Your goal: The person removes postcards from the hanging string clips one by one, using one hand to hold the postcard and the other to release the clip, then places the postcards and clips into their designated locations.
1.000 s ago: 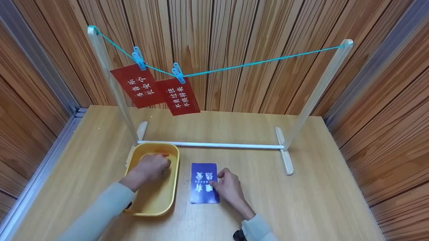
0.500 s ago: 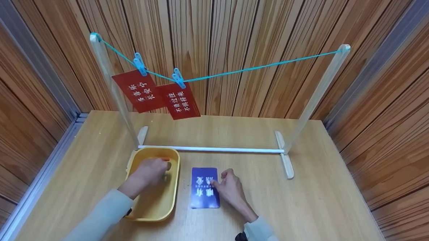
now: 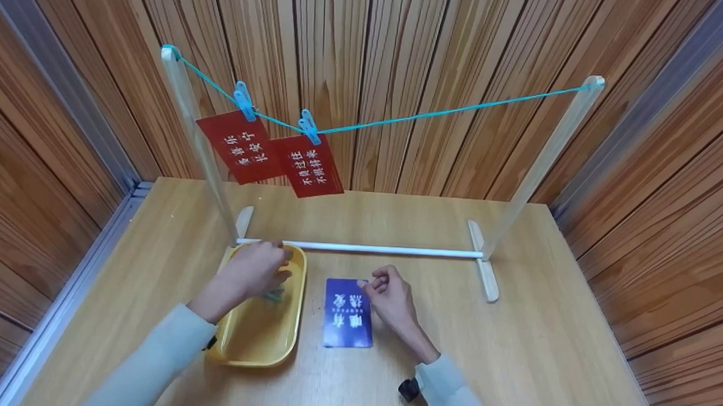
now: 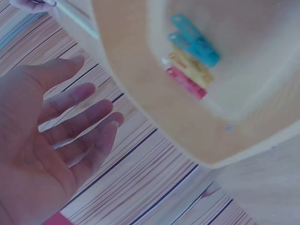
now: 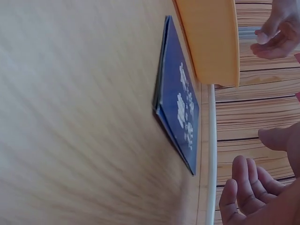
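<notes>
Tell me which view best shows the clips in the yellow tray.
Left wrist: it looks into the tray, showing blue, yellow and red clips. Head shows only a bluish-green bit of them below the left hand; right wrist, just the tray's outer wall.

glossy paper cards (image 3: 348, 333), smooth plastic tub (image 3: 259, 342)

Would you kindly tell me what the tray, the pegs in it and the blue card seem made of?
Tray: probably plastic, smooth, with rounded corners and rim. Pegs: likely moulded plastic, fairly matte, evenly coloured. Blue card: perhaps coated paper, thin-edged with a slight sheen.
</notes>
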Motion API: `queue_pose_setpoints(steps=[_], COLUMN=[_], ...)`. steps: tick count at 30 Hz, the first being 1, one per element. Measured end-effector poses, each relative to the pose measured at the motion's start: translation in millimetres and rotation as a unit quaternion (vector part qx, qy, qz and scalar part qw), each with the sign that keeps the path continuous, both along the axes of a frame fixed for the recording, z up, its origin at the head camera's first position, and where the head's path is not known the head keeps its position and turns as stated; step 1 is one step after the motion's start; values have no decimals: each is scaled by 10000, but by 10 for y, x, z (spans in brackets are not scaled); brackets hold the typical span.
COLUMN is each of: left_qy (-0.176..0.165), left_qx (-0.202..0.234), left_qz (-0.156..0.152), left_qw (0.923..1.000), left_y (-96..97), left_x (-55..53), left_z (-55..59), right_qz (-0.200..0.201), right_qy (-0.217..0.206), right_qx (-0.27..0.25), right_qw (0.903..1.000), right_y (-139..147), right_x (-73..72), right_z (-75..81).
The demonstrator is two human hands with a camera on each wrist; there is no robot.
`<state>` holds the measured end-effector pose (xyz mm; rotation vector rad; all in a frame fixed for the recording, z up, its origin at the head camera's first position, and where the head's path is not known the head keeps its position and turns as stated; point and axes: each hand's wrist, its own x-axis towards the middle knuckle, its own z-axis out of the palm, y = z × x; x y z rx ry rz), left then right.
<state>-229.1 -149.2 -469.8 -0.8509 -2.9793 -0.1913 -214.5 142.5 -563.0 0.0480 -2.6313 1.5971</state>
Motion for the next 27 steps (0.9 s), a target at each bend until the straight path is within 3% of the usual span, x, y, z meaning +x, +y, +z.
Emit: queue_pose_setpoints(steps=[8, 13, 19, 23, 27], left_qy=[285, 848, 1403, 1888, 2444], left_qx=[489, 531, 674, 702, 993], left_qz=[3, -143, -170, -261, -337], left_qw=[9984, 9949, 9877, 9792, 9640], left_y=[19, 15, 71, 143, 194], left_x=[26, 12, -19, -67, -122], left_z=[315, 571, 868, 974, 1076], right_qz=[98, 247, 359, 460, 588], right_qy=[192, 468, 452, 385, 487], right_qx=[198, 257, 115, 121, 126], right_qw=[9996, 9983, 9983, 9981, 9970], right_y=[-10, 16, -38, -139, -238], right_x=[-40, -80, -142, -160, -167], right_z=[153, 269, 433, 508, 591])
